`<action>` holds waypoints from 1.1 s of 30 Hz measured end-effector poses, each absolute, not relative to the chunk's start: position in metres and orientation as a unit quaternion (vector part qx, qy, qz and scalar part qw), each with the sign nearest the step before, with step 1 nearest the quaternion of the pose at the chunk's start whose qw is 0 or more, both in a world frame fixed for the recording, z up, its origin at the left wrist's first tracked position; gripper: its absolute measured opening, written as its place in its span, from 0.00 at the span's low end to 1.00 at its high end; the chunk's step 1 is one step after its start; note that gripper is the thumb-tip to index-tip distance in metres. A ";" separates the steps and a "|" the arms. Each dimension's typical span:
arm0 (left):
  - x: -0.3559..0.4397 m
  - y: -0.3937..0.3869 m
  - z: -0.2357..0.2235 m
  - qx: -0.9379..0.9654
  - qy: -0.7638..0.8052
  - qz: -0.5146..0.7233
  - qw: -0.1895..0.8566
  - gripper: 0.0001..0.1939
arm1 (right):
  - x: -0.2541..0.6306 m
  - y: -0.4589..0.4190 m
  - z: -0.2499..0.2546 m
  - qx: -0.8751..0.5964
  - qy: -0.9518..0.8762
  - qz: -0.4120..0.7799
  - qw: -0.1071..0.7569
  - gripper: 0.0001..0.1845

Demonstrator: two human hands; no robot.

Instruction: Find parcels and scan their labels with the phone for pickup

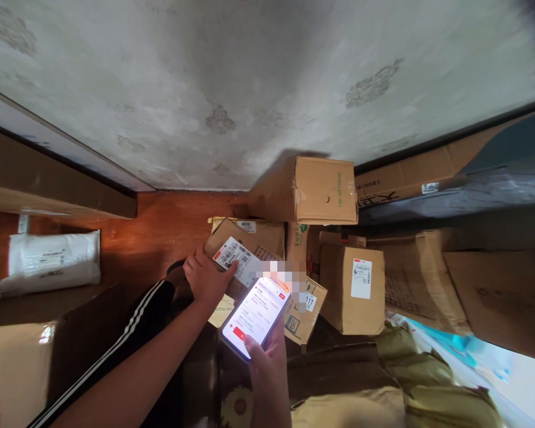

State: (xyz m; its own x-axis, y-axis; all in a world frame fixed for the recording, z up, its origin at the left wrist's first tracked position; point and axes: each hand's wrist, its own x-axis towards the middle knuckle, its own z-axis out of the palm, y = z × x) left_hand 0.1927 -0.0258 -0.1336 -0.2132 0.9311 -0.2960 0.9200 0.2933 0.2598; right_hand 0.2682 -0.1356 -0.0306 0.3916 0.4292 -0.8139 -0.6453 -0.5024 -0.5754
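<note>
Phone [255, 315] sits gripped in my right hand [270, 359], screen facing me, seemingly for reading; my left hand [208, 276] rests on the labelled carton [249, 254] just beyond; whether it grips, I can't tell.

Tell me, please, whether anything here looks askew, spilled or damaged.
Nothing looks spilled or clearly damaged. The carton under the left hand looks slightly askew: it is slanted, while the box by the wall sits fairly straight. A blocky blur hides part of the view beside the phone in the right hand.
</note>
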 end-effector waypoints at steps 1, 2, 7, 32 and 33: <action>0.194 -0.025 -0.133 0.588 0.784 0.010 0.201 0.51 | 0.268 -0.135 -0.031 -0.673 0.081 0.548 0.490 0.54; 0.195 -0.025 -0.132 0.582 0.788 0.006 0.202 0.51 | 0.268 -0.135 -0.031 -0.673 0.080 0.549 0.489 0.55; 0.195 -0.024 -0.131 0.569 0.794 0.011 0.215 0.49 | 0.269 -0.132 -0.031 -0.674 0.077 0.548 0.490 0.54; 0.197 -0.020 -0.134 0.537 0.817 0.022 0.208 0.42 | 0.270 -0.132 -0.036 -0.673 0.045 0.553 0.489 0.50; 0.197 -0.020 -0.134 0.537 0.817 0.022 0.208 0.43 | 0.270 -0.132 -0.036 -0.669 0.043 0.556 0.492 0.50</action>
State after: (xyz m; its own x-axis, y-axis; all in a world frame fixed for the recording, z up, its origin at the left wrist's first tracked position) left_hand 0.1971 -0.0198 -0.1338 -0.3371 0.8865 -0.3170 0.8684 0.4228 0.2590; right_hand 0.2699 -0.1320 -0.0362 0.3789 0.4898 -0.7852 -0.6047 -0.5113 -0.6107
